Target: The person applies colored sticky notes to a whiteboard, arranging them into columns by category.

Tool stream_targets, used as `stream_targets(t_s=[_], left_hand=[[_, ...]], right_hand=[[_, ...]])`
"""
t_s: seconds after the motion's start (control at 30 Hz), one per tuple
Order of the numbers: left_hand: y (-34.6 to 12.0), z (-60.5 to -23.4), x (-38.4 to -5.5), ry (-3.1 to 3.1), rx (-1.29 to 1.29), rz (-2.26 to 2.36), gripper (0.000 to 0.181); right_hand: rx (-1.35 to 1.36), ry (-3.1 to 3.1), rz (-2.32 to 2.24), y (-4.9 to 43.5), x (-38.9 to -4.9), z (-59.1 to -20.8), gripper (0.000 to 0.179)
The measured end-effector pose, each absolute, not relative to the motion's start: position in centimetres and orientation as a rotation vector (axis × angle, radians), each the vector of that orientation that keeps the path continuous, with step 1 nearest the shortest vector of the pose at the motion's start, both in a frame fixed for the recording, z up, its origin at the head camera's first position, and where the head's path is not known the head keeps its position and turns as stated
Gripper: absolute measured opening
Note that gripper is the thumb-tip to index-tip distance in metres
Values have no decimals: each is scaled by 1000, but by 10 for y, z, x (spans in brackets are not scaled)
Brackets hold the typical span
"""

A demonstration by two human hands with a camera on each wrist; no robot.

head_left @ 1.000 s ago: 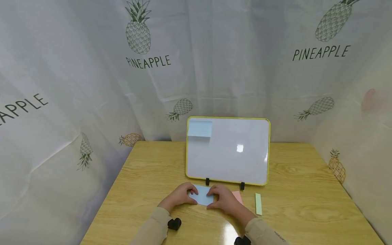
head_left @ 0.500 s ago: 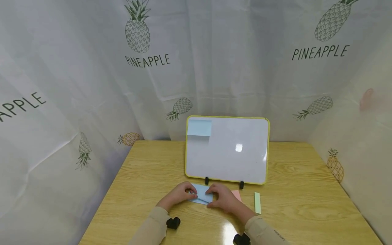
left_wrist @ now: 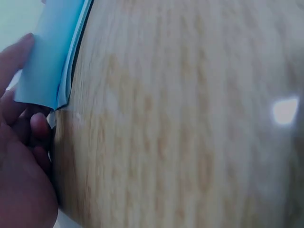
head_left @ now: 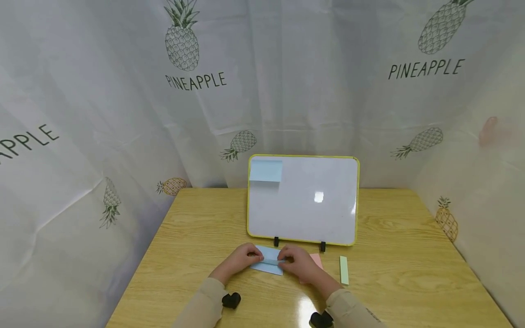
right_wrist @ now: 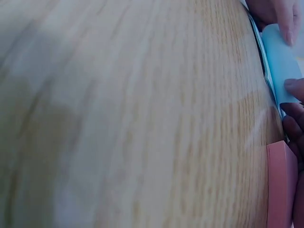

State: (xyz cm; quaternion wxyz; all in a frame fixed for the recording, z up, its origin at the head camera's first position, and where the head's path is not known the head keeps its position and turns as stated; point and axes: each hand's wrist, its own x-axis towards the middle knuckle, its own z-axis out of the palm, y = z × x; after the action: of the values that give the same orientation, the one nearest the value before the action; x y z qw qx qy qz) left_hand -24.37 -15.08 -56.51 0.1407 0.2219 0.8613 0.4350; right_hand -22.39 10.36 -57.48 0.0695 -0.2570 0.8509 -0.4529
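Note:
A blue sticky note pad lies on the wooden table in front of the whiteboard. Its top sheet is lifted along the near edge and curls up over the pad. My left hand pinches the left end of that sheet. At the other end my right hand pinches it too, thumb visible on the curled paper in the right wrist view. A pink sticky note pad sits beside and partly behind the right hand.
The whiteboard has a yellow frame and black feet; a light blue note is stuck at its upper left. A narrow green sticky note strip lies right of the pink pad. A pineapple-print curtain surrounds the table.
The sheet's near edge has been raised, first at its left end by the left hand, then along its length. My right fingers have moved from the pad's side onto the lifted sheet.

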Motion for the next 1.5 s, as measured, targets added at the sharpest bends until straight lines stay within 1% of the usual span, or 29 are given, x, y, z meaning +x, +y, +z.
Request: stream_targets(t_s=[0.17,0.33,0.47,0.6,0.73,0.97,1.2,1.33,1.5], left_hand=[[-152,-565,-243,2489,634,1255,12],[-153,-567,-241,2548,675,1222,23],[-154,-570,-240,2595,758,1212,32],[-153,-568,-240,2607,734,1198,44],[-150,-565,-240,2617,669,1152,39],[-149,-569,-241,2631,664,1121,46],[-151,-571,-240,2634,670,1131,56],[-151,-570,-240,2639,675,1115,58],[-150,-568,-240,2642,679,1100,66]], right_hand=[[-672,2529,-1428,102,-223,-575,4],[-524,2468,-1507,102,-223,-576,5],[-443,2458,-1557,102,-224,-576,10],[-388,2448,-1641,100,-226,-577,15],[-297,2451,-1694,97,-230,-575,16],[-122,2420,-1784,95,-234,-569,10],[-103,2449,-1778,95,-234,-560,12],[-53,2442,-1810,95,-235,-556,9],[-9,2434,-1892,96,-239,-554,5]])
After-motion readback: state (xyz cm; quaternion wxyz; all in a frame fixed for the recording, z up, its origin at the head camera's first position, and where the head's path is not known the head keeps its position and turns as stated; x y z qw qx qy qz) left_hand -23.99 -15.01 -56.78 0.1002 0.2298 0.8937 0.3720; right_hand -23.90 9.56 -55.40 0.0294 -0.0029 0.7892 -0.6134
